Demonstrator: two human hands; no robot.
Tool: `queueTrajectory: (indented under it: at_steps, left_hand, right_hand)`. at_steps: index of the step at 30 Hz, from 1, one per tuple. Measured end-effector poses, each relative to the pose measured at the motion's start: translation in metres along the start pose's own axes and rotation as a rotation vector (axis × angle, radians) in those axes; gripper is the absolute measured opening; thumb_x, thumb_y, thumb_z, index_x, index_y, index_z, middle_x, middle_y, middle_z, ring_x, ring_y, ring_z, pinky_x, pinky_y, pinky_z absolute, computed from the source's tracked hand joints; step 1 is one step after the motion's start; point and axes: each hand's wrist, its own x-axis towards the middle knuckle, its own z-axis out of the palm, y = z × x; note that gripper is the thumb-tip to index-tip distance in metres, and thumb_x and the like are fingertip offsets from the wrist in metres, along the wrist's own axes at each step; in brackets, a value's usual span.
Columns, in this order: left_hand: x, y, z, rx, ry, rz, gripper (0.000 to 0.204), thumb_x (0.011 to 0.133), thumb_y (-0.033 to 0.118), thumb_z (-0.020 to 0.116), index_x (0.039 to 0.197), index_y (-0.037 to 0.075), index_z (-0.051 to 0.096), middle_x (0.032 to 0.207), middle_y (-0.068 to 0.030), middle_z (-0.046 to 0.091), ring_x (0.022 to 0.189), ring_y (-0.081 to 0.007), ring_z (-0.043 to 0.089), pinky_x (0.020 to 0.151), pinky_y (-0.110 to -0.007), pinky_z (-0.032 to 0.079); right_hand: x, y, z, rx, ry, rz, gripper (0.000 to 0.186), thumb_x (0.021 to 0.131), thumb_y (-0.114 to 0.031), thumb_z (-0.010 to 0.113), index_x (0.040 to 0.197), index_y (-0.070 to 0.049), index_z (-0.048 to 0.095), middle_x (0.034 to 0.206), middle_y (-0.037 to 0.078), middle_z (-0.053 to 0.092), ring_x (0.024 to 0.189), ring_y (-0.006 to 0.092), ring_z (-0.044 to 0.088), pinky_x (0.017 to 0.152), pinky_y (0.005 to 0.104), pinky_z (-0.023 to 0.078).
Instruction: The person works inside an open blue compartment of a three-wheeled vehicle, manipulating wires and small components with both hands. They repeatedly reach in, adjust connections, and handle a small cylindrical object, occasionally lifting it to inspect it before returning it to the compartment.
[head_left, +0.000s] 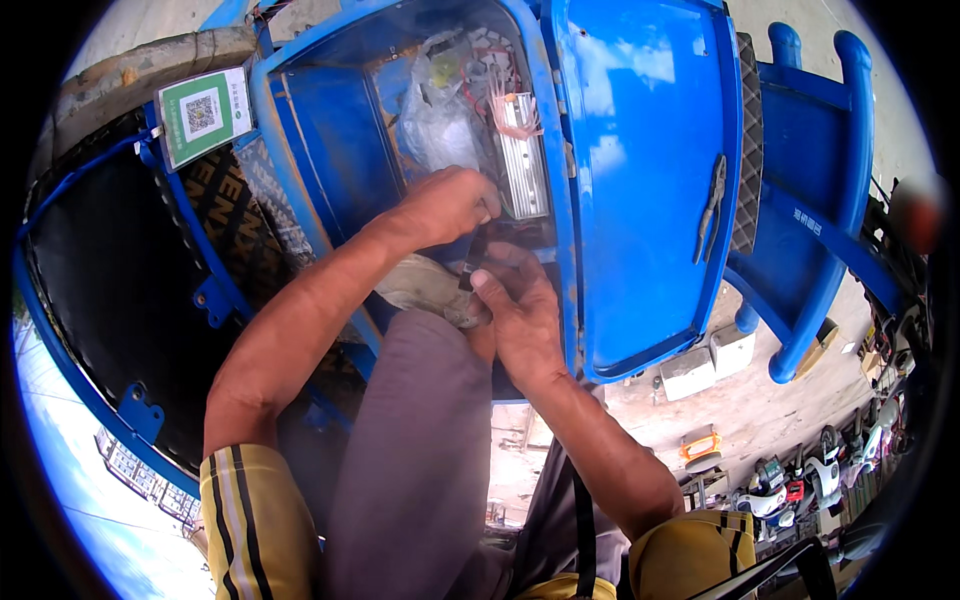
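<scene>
Small dark piece (467, 275) is pinched btwn thumb & fingers of R hand (522, 310), at near end of blue bin (330, 130). L hand (447, 205) is positioned over bin's near part, fingers curled; whether anything is clamped in it can't be told. Silver ribbed box (522, 170) w/ wires is located inside bin, beyond hands, by R wall. Clear plastic bag (435, 120) is placed in bin, L of box. Blue lid (635, 250) is swung out R of bin; pliers (712, 210) are laid on lid.
</scene>
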Motion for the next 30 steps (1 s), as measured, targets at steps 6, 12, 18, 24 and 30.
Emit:
queueTrajectory:
  at_steps: [6, 12, 18, 24, 30]
  left_hand:
    - [0.001, 0.008, -0.003, 0.04, -0.091, -0.014, 0.019, 0.097, 0.003, 0.074, 0.113, 0.002, 0.083, 0.116, -0.019, 0.081, 0.112, -0.0389, 0.077, 0.098, -0.047, 0.059]
    - [-0.002, -0.005, 0.001, -0.208, 0.038, -0.022, 0.021, 0.096, 0.004, 0.073, 0.115, 0.006, 0.084, 0.113, -0.0151, 0.082, 0.111, -0.0341, 0.078, 0.098, -0.044, 0.059]
    - [0.003, -0.008, -0.002, -0.197, 0.095, -0.105, 0.02, 0.096, 0.012, 0.075, 0.113, 0.01, 0.085, 0.11, -0.0133, 0.083, 0.109, -0.033, 0.078, 0.096, -0.044, 0.059]
    - [0.006, -0.004, -0.002, -0.121, 0.091, -0.071, 0.018, 0.094, 0.012, 0.074, 0.108, 0.009, 0.084, 0.108, -0.0146, 0.083, 0.105, -0.0351, 0.079, 0.093, -0.044, 0.059]
    - [0.011, -0.01, 0.003, -0.151, 0.094, -0.053, 0.015, 0.093, 0.012, 0.077, 0.107, 0.006, 0.082, 0.106, -0.0183, 0.082, 0.104, -0.0384, 0.078, 0.093, -0.047, 0.059]
  right_hand:
    - [-0.003, -0.001, 0.003, 0.021, 0.031, 0.005, 0.045, 0.109, -0.009, 0.071, 0.147, 0.005, 0.052, 0.123, 0.017, 0.072, 0.083, 0.0129, 0.067, 0.074, 0.0307, 0.057]
    - [-0.001, 0.017, 0.007, 0.069, 0.032, -0.055, 0.042, 0.11, -0.006, 0.068, 0.149, -0.001, 0.053, 0.127, 0.017, 0.069, 0.085, 0.0124, 0.067, 0.075, 0.029, 0.057]
    - [-0.004, 0.01, 0.004, -0.222, -0.011, -0.229, 0.045, 0.107, -0.002, 0.069, 0.149, -0.008, 0.054, 0.129, 0.018, 0.07, 0.097, 0.0197, 0.07, 0.087, 0.0367, 0.059]
    - [-0.022, 0.017, 0.0, -0.571, 0.023, -0.422, 0.044, 0.103, 0.002, 0.069, 0.145, -0.006, 0.058, 0.136, 0.021, 0.072, 0.109, 0.0342, 0.075, 0.096, 0.0436, 0.058]
    - [-0.02, 0.009, -0.002, -0.587, 0.065, -0.429, 0.042, 0.103, 0.002, 0.07, 0.143, -0.005, 0.059, 0.134, 0.022, 0.074, 0.12, 0.0394, 0.076, 0.096, 0.046, 0.059]
